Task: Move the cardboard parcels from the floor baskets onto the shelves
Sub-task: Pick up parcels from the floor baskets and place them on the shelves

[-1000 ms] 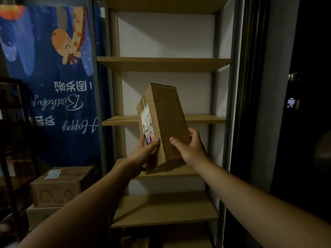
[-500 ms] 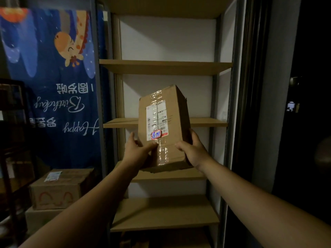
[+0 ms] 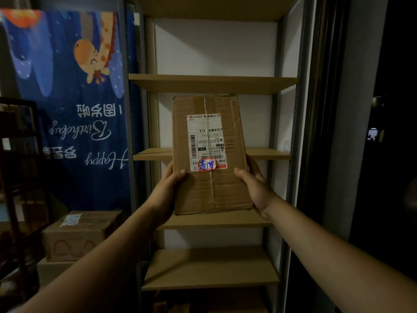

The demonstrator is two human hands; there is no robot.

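Cardboard parcel (image 3: 209,154), gripped upright between left hand (image 3: 168,190) and right hand (image 3: 253,184), risked snagging the shelf (image 3: 266,153) edge and tipping.

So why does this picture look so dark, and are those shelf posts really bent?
Head view: dim room, the right side nearly black; the parcel, held by the left hand and right hand, is lit enough to show its label; the wide lens bows the shelf posts.
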